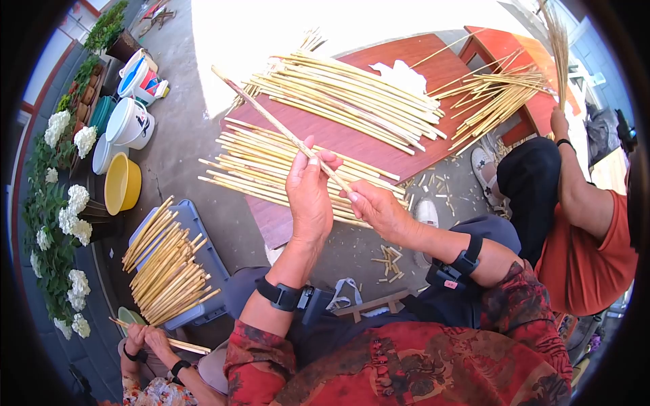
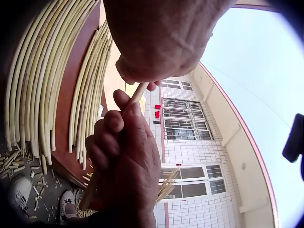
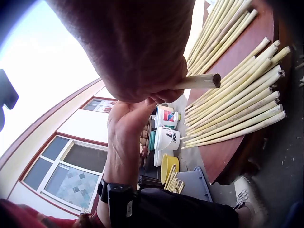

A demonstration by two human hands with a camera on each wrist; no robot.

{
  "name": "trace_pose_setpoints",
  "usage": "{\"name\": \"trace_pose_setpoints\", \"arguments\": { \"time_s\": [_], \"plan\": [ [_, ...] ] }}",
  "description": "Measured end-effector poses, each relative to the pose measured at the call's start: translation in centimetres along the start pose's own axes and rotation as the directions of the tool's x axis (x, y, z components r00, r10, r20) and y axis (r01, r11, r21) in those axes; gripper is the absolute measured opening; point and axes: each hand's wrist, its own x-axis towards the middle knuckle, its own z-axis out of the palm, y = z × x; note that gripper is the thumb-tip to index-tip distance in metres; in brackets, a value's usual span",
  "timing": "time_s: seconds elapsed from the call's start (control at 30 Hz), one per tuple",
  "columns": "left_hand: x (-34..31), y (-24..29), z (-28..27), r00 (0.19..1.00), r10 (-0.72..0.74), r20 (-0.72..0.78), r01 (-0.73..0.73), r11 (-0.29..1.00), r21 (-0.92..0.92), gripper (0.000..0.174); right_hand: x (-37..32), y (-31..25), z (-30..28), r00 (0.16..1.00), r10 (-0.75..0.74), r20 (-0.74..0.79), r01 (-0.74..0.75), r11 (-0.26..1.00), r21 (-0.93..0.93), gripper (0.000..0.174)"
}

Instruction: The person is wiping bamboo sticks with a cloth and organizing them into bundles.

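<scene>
A long pale-brown stalk (image 1: 261, 111) slants across the head view, its thin end pointing up and left. My left hand (image 1: 310, 196) holds it partway along, between thumb and fingers. Near the lower end, my right hand (image 1: 382, 211) grips it with the thumb along the top. In the right wrist view the cut end of the stalk (image 3: 202, 81) sticks out past my right hand (image 3: 137, 61). The left wrist view has my right hand (image 2: 128, 156) curled round the stalk, with my left hand (image 2: 161, 42) close above.
Rows of stalks (image 1: 352, 95) lie on a reddish board (image 1: 332, 128). Cut pieces (image 1: 389, 260) litter the ground. A blue-grey crate (image 1: 213, 271) with shorter stalks stands lower left, near a yellow basin (image 1: 122, 183) and white buckets (image 1: 131, 123). People sit on both sides, each holding stalks.
</scene>
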Motion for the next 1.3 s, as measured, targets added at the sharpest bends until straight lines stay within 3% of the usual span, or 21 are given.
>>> {"name": "trace_pose_setpoints", "arguments": {
  "time_s": [0.1,0.2,0.27,0.47,0.7,0.8,0.9,0.97,1.07,1.3],
  "plan": [
    [0.1,-0.1,0.0,0.999,0.035,-0.012,-0.035,0.999,-0.024,0.039,-0.1,-0.3,-0.2,1.0,0.016,0.005,-0.016,0.999,-0.039,0.016],
    [-1.1,-1.0,0.8,0.999,-0.03,-0.038,0.031,1.0,0.008,0.038,0.1,0.1,-0.2,1.0,0.001,-0.029,-0.002,1.0,-0.014,0.016],
    [-1.9,-1.7,0.8,0.994,-0.106,0.04,0.106,0.994,-0.01,0.037,0.3,0.3,-0.4,0.998,-0.034,-0.052,0.036,0.998,0.045,0.017],
    [-0.2,-0.2,0.0,0.999,-0.046,0.003,0.046,0.999,-0.002,0.036,0.0,-0.7,-0.8,0.998,0.049,0.038,-0.045,0.995,-0.094,0.017],
    [1.2,1.0,-1.3,0.996,0.08,-0.034,-0.082,0.995,-0.051,0.036,-0.8,-0.7,-0.7,0.997,0.029,0.07,-0.016,0.984,-0.179,0.022],
    [0.0,-0.3,-0.4,0.999,0.047,-0.023,-0.048,0.997,-0.053,0.036,-0.5,-0.7,-0.7,1.0,0.023,0.007,-0.021,0.987,-0.159,0.013],
    [-1.8,-1.6,0.7,0.995,-0.082,0.063,0.082,0.997,0.004,0.038,-0.1,-0.8,-1.0,0.999,0.036,-0.014,-0.038,0.976,-0.217,0.012],
    [-1.8,-1.6,0.8,0.996,-0.075,0.056,0.074,0.997,0.024,0.039,0.2,-0.5,-0.8,0.99,-0.094,-0.107,0.078,0.986,-0.145,0.019],
    [-1.8,-1.7,0.8,0.998,-0.056,0.042,0.054,0.997,0.051,0.04,0.2,-0.9,-1.0,0.997,-0.042,-0.072,0.03,0.987,-0.155,0.024],
    [-1.8,-1.4,0.8,0.999,-0.032,0.004,0.032,0.998,0.055,0.04,0.7,-0.2,-0.6,0.991,-0.076,-0.111,0.062,0.991,-0.12,0.022]
  ]
}}
